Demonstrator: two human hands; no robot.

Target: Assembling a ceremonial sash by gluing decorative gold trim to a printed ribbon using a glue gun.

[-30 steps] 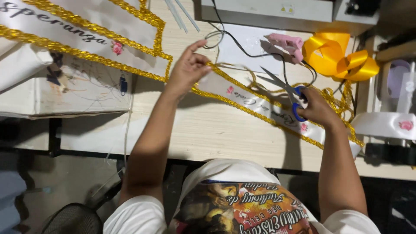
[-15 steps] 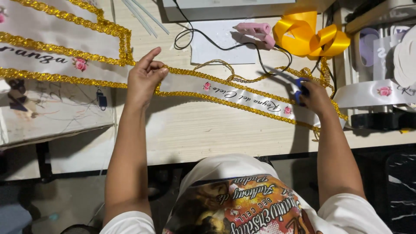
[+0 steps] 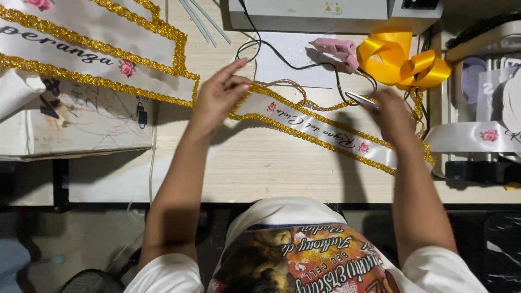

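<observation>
Our left hand has its grip pinched on the upper-left end of the white sash, thumb and fingers pressed onto the gold glitter trim there. Our right hand is blurred; a thin metal tip shows at about ten o'clock from it, and we judge the grip closed around scissors, though we cannot tell for certain.

The sash lies flat on the worktop, its long axis running from ten o'clock to four o'clock, from the left grip across to below the right hand. From the left hand the ribbon leads off at four o'clock; the right hand sits just above its far stretch, so each hand is near one end.

Outward: a pink glue gun on a white sheet at twelve o'clock, yellow ribbon loops at one o'clock, a wider gold-edged banner with script lettering and a pink rose at ten o'clock, and a white rose-printed ribbon roll at three o'clock. A grey box carries a small yellow triangular label at the top edge.
</observation>
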